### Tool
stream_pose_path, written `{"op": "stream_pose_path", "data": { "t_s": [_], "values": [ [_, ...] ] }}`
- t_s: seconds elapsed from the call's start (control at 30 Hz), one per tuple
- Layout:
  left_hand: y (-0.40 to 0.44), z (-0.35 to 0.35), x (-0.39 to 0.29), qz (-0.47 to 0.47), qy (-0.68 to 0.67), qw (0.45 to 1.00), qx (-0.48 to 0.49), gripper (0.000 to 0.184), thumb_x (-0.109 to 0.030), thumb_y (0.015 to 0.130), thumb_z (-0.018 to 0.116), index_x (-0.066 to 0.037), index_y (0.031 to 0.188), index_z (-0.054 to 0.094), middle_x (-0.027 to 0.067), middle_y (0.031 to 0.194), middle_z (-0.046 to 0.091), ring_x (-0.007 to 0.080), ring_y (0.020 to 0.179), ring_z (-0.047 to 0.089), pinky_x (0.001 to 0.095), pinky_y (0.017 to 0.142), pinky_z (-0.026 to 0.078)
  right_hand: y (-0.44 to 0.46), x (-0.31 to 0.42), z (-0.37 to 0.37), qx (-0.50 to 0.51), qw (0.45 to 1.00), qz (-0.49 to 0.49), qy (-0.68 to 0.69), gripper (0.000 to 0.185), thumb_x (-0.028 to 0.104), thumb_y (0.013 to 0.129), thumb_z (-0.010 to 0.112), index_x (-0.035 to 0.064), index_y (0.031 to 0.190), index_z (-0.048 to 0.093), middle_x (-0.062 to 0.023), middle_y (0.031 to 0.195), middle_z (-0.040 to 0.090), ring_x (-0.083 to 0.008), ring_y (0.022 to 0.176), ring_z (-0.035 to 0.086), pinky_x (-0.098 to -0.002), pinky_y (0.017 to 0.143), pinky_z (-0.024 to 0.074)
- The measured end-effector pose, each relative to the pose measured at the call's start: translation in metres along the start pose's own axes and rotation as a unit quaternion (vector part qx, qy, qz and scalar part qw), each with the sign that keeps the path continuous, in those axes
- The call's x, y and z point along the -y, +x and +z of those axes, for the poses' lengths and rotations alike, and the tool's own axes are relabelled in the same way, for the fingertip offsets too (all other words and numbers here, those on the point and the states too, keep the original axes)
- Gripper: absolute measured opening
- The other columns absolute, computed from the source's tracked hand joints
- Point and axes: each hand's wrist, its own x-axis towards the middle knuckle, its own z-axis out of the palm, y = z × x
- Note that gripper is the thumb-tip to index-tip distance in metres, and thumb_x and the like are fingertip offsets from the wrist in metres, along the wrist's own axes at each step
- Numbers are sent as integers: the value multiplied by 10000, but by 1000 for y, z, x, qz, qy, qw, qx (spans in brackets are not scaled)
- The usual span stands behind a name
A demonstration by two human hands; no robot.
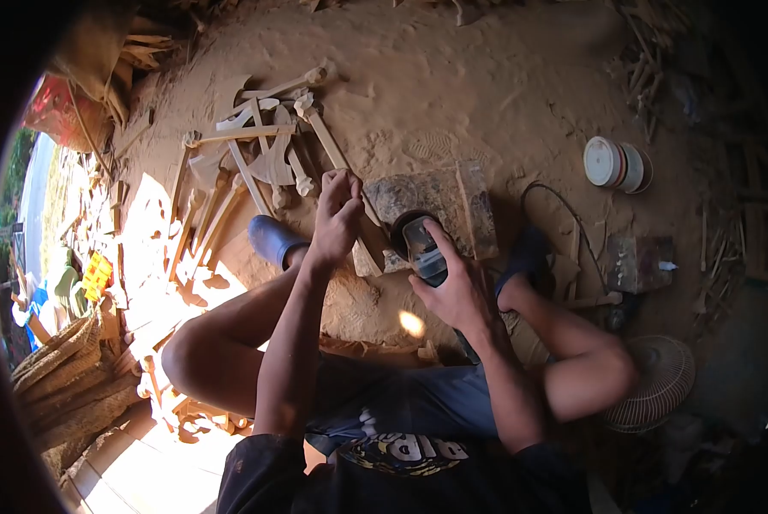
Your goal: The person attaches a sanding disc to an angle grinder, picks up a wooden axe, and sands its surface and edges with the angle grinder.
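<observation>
My left hand (339, 214) is closed around a long pale bone-like piece (325, 141), whose knobbed end points up and away while its lower end reaches down beside the tool. In my right hand (452, 287) is a dark power tool with a round head (418, 240), an angle grinder by its look; the fingers wrap over its body. The tool's head is close to the lower part of the long piece; whether they touch I cannot tell. Both are over a worn block (478, 206) on the dusty ground between my legs.
A pile of similar long pieces (255, 133) lies ahead to the left. At the right are a white tub (604, 162), a box (639, 264) with a black cable near it, and a round fan (654, 385). Sacking (67, 377) lies at the left.
</observation>
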Motion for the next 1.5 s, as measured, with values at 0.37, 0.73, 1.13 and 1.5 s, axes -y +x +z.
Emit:
{"op": "stream_pose_path", "data": {
  "t_s": [0.37, 0.73, 1.13, 1.5],
  "values": [
    [-1, 4, 3, -38, -106, 994, 3, 114, -75, 843, 567, -43, 911, 480, 60, 1117, 388, 155, 1021, 427, 262, 887, 412, 6, 8, 4, 14, 1000, 19, -11, 881, 239, 839, 829, 234, 1614, 410, -295, 1020, 754, -509, 915, 732, -573, 790, 594],
    [-3, 7, 3, -14, -92, 996, 0, 146, -137, 892, 593, -106, 907, 452, -12, 1018, 369, 104, 948, 388, 254, 856, 371, 42, 5, 16, -12, 1000, -28, -2, 861, 223, 838, 833, 186, 1600, 433, -300, 915, 746, -497, 871, 738, -567, 761, 590],
    [0, 0, 7, -15, -69, 997, 1, 115, -69, 823, 549, -39, 900, 469, 72, 1070, 393, 186, 1026, 410, 271, 905, 381, 9, 10, -8, 44, 999, 20, -23, 877, 203, 829, 822, 208, 1610, 423, -298, 1079, 746, -501, 940, 729, -569, 820, 590],
    [22, 47, -20, -81, 219, 967, -105, 514, -479, 1094, 513, 29, 1141, 452, 253, 1055, 492, 355, 1028, 446, 473, 1022, 390, -10, -13, -44, -115, 993, 37, -8, 860, 227, 842, 823, 200, 1610, 438, -236, 1377, 684, -428, 1200, 697, -482, 959, 583]
  ]
}}
